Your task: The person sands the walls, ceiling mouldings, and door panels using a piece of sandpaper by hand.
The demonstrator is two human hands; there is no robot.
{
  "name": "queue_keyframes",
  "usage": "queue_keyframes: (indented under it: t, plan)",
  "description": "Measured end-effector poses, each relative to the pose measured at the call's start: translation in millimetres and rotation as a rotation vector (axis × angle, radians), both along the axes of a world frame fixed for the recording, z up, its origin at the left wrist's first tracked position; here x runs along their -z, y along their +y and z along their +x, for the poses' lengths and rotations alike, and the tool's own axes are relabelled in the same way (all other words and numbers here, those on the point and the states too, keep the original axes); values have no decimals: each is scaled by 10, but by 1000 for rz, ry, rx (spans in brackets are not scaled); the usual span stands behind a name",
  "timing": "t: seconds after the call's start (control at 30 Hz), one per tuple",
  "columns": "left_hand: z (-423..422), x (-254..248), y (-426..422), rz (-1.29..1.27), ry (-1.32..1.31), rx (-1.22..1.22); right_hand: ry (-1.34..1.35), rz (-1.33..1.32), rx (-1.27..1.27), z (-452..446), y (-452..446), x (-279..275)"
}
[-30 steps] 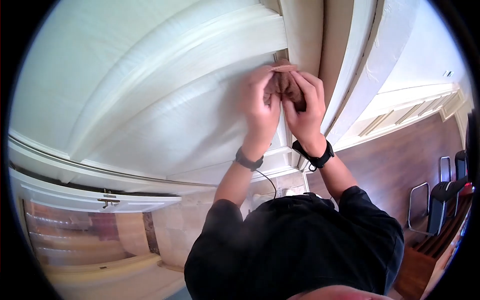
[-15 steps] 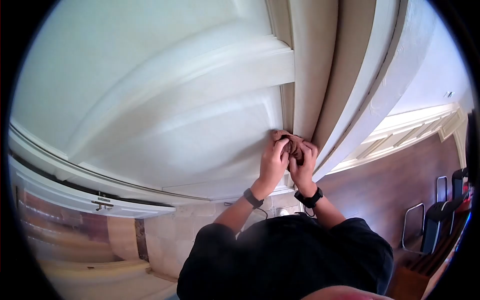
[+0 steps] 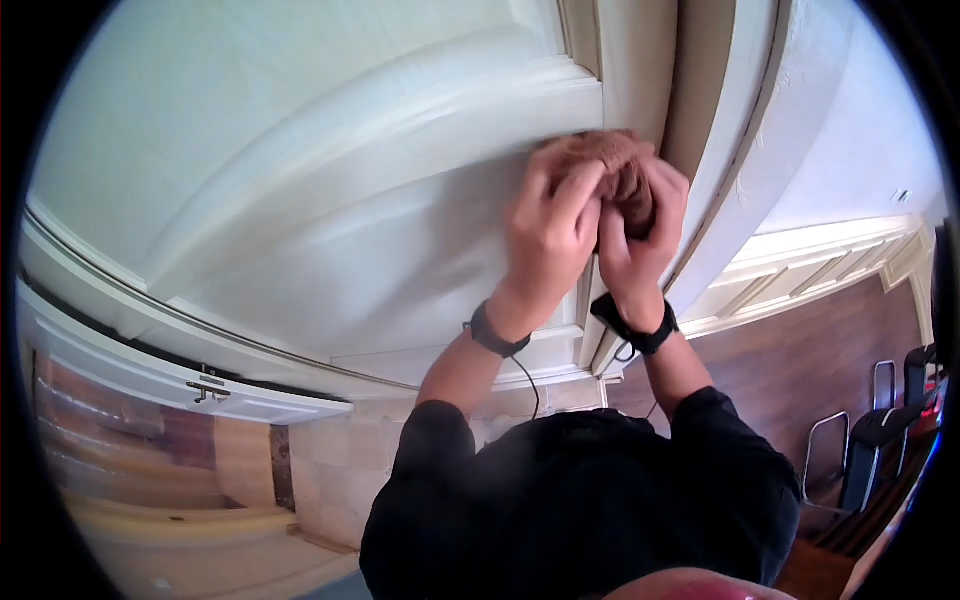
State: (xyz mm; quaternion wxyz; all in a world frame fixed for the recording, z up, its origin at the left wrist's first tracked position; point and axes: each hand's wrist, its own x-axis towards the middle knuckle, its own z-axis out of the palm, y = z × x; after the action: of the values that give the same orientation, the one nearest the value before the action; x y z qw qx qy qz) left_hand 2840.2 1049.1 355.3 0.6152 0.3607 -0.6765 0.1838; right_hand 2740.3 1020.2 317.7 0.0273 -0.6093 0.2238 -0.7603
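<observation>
A: From the left, what stands there?

B: A white door point(image 3: 275, 403) with a dark metal handle point(image 3: 207, 386), then a broad white moulded panel point(image 3: 400, 230).

A: The hands?

B: Left hand point(image 3: 552, 225) closed on a crumpled brown fabric cloth point(image 3: 608, 152); right hand point(image 3: 645, 240) gripping its right side. The cloth appears against the panel's right edge, left of a white-painted frame point(image 3: 730, 190).

A: Any change?

B: Yes. Cloth and hands lay nearer a moment earlier; now they are farther along that edge, both grips kept. In my judgement, contact now falls on a farther stretch.
</observation>
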Motion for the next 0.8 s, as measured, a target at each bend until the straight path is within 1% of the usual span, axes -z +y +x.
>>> queue_keyframes:
  t: [0.07,0.13,0.17,0.23,0.27,0.3,0.33,0.4,0.43,0.47,0.53,0.57,0.67,0.7,0.77,0.8]
  plan:
    - [34,-117,-59,-66,3,-71,31,-11,27,76,-29,-211]
    - [101,-195,-23,106,100,-82,40,-32,18,169,-69,-337]
    - [170,-197,-32,-9,26,-145,66,-27,-10,213,-50,-355]
    - [289,-167,-14,-45,55,-207,106,-1,-85,304,12,-386]
    - [368,-131,23,-54,63,-237,123,-22,-102,380,15,-376]
    - [453,-87,71,8,115,-240,136,-4,-138,457,68,-405]
    - [568,-79,79,-31,111,-206,150,14,-172,537,123,-445]
    - [699,-64,237,43,184,-304,198,5,-271,692,163,-488]
    - [808,-79,283,18,156,-337,219,0,-307,782,193,-511]
    - [833,-94,368,95,309,-259,242,-6,-342,865,223,-534]
    - [1029,-59,398,41,257,-356,219,-40,-385,1101,233,-514]
    - [1135,-12,380,10,266,-357,215,-60,-409,1167,232,-495]
    - [1118,-18,392,25,310,-311,245,-45,-390,1152,245,-496]
    - [1040,-59,432,94,320,-269,254,-13,-386,1105,267,-506]
    - [982,-44,372,82,228,-343,262,55,-367,926,278,-518]
    - [927,-51,333,78,175,-377,238,29,-332,866,224,-485]
